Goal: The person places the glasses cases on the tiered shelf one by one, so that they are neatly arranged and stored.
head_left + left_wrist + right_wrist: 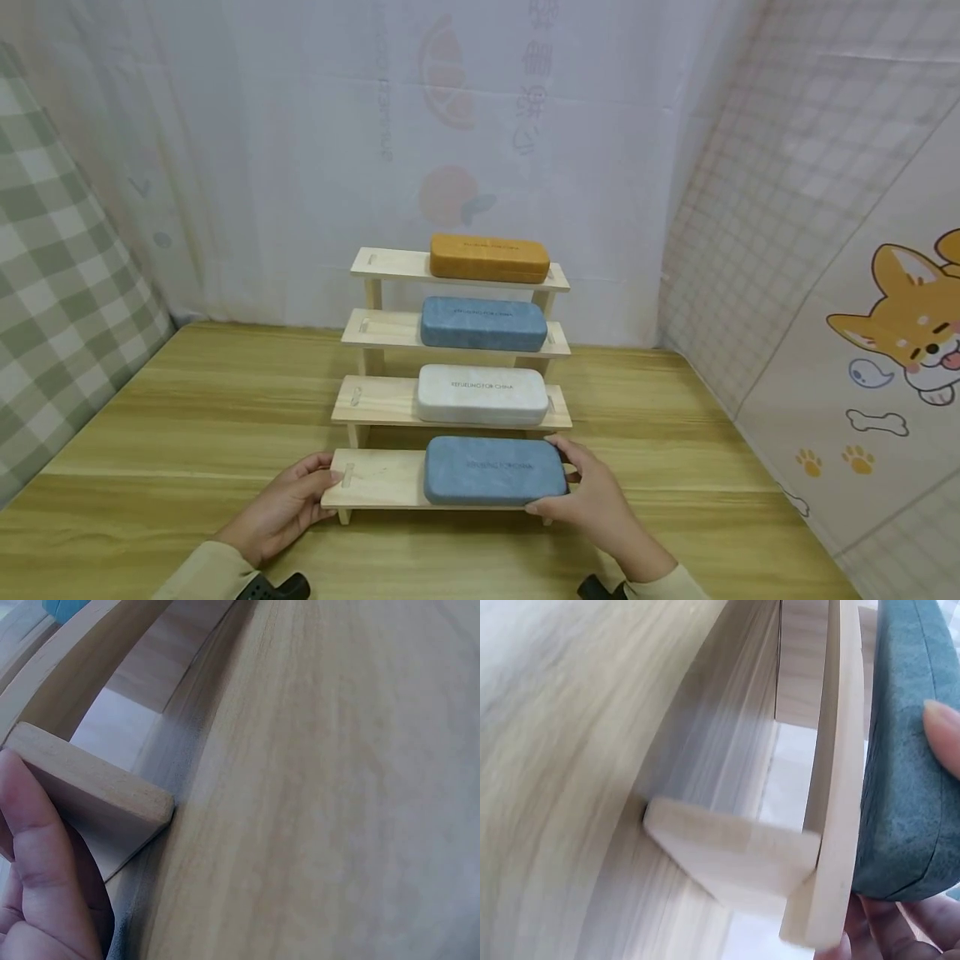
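Note:
A four-step wooden display stand (382, 482) carries one glasses case per step. On the lowest step lies a blue glasses case (495, 471), near the right end. My right hand (588, 496) grips that case by its right end, thumb at the front and fingers behind; the right wrist view shows the case (904, 765) against the board. With my left hand (288, 504) I hold the left end of the same step, thumb on the board's edge. Fingers (45, 862) show beside the step's leg in the left wrist view.
Above sit a white glasses case (482, 396), another blue glasses case (483, 325) and an orange-brown glasses case (489, 260), one on each step. The stand is on a wood-grain table (187, 433). A white curtain (300, 167) hangs behind, with printed cloth (795, 250) at the right.

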### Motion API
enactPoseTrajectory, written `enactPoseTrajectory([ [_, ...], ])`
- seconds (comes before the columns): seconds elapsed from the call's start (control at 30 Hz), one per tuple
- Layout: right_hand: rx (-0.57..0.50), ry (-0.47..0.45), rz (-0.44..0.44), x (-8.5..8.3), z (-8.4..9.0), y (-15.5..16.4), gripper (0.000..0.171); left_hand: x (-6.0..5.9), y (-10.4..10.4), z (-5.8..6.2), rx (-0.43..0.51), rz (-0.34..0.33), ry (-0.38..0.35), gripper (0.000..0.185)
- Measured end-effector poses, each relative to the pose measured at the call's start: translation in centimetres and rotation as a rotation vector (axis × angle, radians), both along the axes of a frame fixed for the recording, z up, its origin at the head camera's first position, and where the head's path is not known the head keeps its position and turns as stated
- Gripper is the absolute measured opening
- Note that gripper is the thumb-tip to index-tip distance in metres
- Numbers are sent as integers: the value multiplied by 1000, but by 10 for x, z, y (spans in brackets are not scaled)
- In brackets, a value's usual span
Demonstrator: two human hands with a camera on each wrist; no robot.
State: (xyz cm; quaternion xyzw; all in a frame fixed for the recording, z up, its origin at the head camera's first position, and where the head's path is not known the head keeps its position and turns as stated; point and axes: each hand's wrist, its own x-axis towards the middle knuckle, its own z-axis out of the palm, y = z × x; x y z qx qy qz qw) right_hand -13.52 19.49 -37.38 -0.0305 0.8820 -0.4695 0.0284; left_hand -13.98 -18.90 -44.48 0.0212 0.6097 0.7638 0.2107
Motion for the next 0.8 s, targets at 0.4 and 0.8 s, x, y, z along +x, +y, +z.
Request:
enactPoseTrajectory([
  [0.4,49,11,-16,-3,-5,-18,87,1,0,1,-2,7,1,60],
  [0.8,87,10,-5,-3,-3,-23,88,-1,0,2,5,4,0,62],
])
